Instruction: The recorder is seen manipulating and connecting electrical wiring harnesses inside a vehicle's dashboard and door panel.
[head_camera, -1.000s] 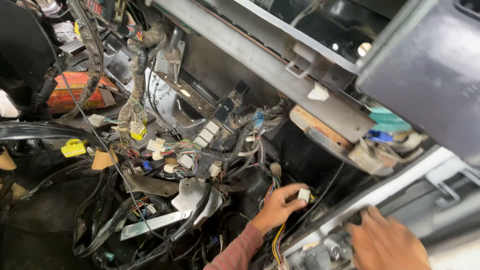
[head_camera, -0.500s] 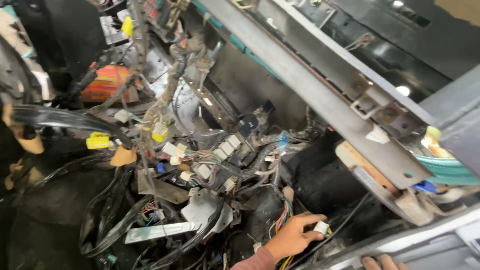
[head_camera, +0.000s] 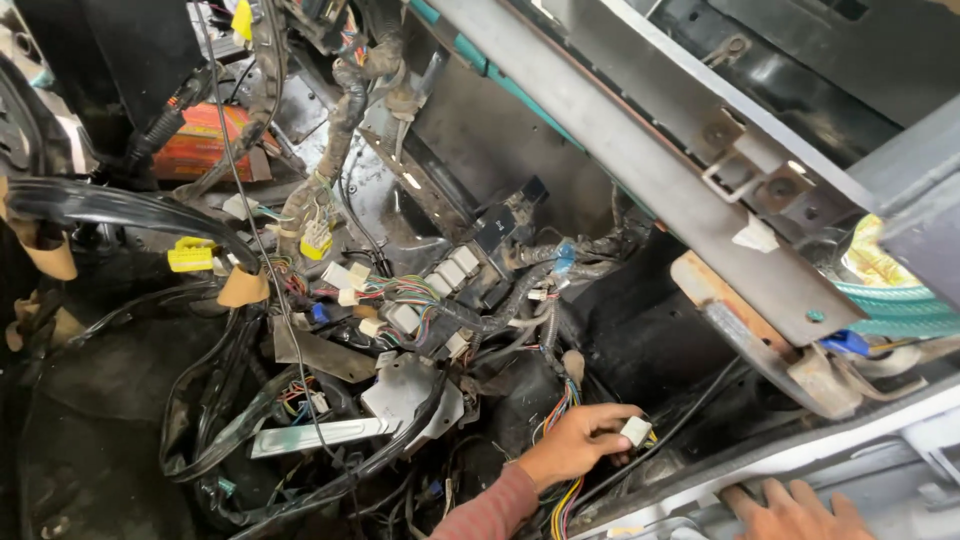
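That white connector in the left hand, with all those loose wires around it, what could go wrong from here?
1. The left hand pinches the white connector on a bundle of coloured wires; a hard pull might strain those wires where they enter the plug.
2. Black cables cross close beside the hand and could snag.
3. The right hand rests on the pale sill below a rusty bracket, whose edge could scrape it.

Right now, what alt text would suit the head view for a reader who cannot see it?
The left hand pinches a small white connector on a multicoloured wire bundle amid tangled vehicle wiring. The right hand rests on a pale grey edge at lower right, beneath a grey metal crossbar.
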